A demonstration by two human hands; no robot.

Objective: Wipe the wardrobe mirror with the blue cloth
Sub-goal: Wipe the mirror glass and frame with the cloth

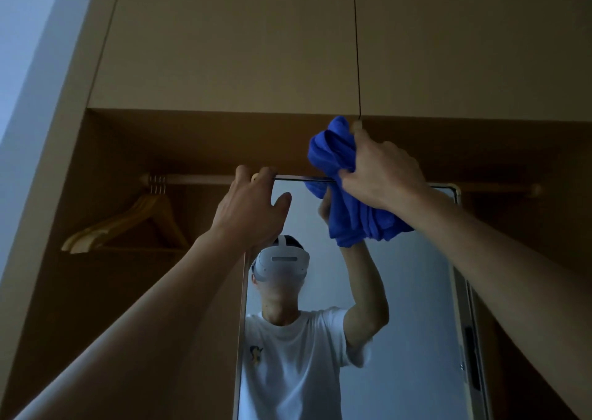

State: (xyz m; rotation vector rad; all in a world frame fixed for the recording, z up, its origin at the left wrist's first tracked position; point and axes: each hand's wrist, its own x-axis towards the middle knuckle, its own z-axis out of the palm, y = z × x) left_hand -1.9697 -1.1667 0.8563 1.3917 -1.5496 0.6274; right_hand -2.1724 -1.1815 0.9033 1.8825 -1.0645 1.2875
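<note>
**Cloth at the top edge, most of the glass left to cover**

Out to the left of my left hand, a bunch of wooden hangers [128, 224] hangs on the rail [198, 179], which runs across to the fingers of that hand. They play no part in the job.

My left hand [253, 208] is up at the top left corner of the mirror [416, 291]. Its fingers are hooked over the upper edge and the thumb lies out across the glass. I read that as a steadying hold on the panel, not as wiping.

To the right of it, my right hand [381, 173] has its fingers closed tight round the blue cloth [339, 163]. The cloth is bunched into a thick wad. Part of it bulges above the hand, up towards the seam between the cupboard doors [224, 35]. The rest hangs below the hand against the top strip of glass. It seems to be touching the mirror there, near the middle of the upper edge.

I judge the wiping to be under way, but only at the very top. All the glass below both hands, and the stretch from my right hand out to the right-hand corner, looks like work left to do. The light is dim and I see no streaks or smears, so I cannot tell which parts are clean. The lower end of the mirror runs out of view, so I cannot judge that part at all.
</note>
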